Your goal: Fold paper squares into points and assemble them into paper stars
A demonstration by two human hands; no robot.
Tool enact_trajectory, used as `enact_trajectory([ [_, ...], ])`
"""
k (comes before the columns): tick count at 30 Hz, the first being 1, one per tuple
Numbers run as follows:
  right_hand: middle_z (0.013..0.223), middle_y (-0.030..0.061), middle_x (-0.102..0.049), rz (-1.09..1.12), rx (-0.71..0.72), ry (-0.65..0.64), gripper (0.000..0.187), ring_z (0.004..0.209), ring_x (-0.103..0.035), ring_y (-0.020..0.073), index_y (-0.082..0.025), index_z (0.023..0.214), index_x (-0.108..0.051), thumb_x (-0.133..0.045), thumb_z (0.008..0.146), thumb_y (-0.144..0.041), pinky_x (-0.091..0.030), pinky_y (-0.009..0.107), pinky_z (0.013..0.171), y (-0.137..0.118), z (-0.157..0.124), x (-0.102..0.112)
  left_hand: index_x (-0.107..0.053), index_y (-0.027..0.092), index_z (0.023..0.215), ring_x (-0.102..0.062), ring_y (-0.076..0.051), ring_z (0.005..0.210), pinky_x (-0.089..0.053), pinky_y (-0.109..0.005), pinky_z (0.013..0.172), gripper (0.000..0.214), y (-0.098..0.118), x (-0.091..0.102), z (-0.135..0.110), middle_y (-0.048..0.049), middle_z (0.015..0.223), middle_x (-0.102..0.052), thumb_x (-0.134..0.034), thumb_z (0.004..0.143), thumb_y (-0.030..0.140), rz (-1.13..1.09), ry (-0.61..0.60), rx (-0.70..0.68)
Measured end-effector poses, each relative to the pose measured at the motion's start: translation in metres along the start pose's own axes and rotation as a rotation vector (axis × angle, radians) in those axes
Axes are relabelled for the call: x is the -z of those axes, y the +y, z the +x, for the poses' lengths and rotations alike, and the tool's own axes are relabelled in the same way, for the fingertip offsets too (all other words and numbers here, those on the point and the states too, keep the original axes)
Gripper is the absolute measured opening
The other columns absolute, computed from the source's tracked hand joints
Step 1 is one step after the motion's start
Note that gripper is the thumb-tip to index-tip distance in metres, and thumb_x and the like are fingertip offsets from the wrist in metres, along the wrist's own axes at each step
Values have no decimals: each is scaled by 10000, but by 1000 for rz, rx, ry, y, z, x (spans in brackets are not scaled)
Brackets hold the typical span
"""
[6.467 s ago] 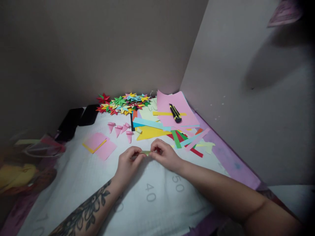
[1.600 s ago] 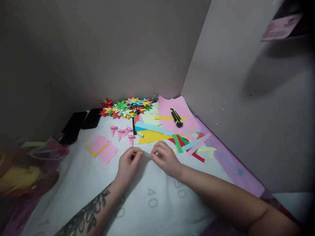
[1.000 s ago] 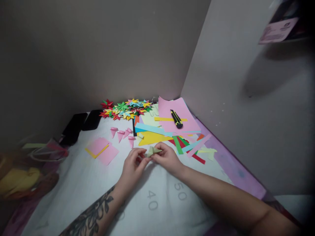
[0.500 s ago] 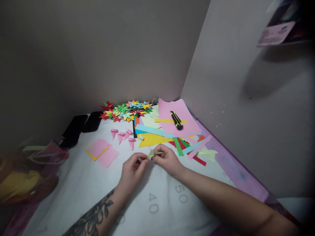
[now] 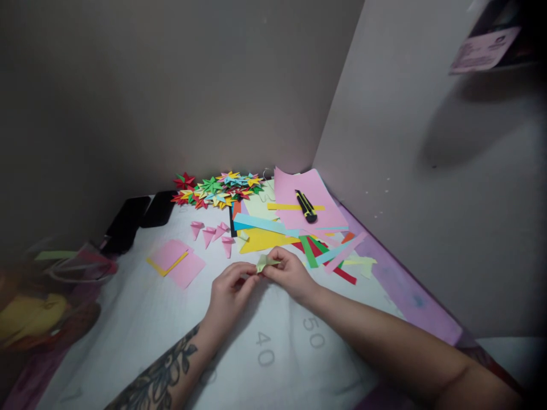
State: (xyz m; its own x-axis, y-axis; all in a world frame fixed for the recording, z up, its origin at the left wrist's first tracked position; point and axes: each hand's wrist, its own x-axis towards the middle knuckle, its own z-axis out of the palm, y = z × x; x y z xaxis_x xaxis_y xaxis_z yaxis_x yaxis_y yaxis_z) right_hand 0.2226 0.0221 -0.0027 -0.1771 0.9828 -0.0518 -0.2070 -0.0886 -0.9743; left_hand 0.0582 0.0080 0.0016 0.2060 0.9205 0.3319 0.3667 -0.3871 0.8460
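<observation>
A small pale green folded paper piece [image 5: 265, 263] sits between my two hands above the white cutting mat [image 5: 141, 319]. My right hand [image 5: 289, 272] pinches its right side with thumb and fingers. The fingertips of my left hand [image 5: 231, 289] are closed on its left end. Just behind lie several folded pink paper cones [image 5: 211, 233] and two pink squares on a yellow one [image 5: 175, 259].
A heap of coloured paper stars [image 5: 216, 188] lies at the back by the wall. Coloured sheets and strips [image 5: 294, 228] spread to the right, with a black-and-yellow utility knife [image 5: 306, 206] on a pink sheet. Two dark phones [image 5: 137, 216] lie at the left, and a bag [image 5: 47, 290] beyond the mat.
The green strip held flat between both hands has been folded into a small pointed piece. Both hands stay at the same spot; the view shifted slightly.
</observation>
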Motion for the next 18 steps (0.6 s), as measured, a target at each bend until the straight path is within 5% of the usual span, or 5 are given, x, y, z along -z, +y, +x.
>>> enact_trajectory([
  [9,614,-55,-534,-29,19,-37,238,557,-496,99,-191,675,-492,-704,654,-296,-373,227,549,-1,0,-1,-612,185,782,-612,-156,823,-498,-233,657,74,3,1,2,-57,871,-645,-547,812,202,-11,-5,-27],
  [18,705,-13,-568,-175,113,-80,158,663,-533,126,-174,695,-596,-713,678,-279,-406,255,622,-2,0,2,-571,169,731,-578,-110,607,-473,-207,566,77,5,-1,4,11,686,-613,-601,749,237,-65,36,168],
])
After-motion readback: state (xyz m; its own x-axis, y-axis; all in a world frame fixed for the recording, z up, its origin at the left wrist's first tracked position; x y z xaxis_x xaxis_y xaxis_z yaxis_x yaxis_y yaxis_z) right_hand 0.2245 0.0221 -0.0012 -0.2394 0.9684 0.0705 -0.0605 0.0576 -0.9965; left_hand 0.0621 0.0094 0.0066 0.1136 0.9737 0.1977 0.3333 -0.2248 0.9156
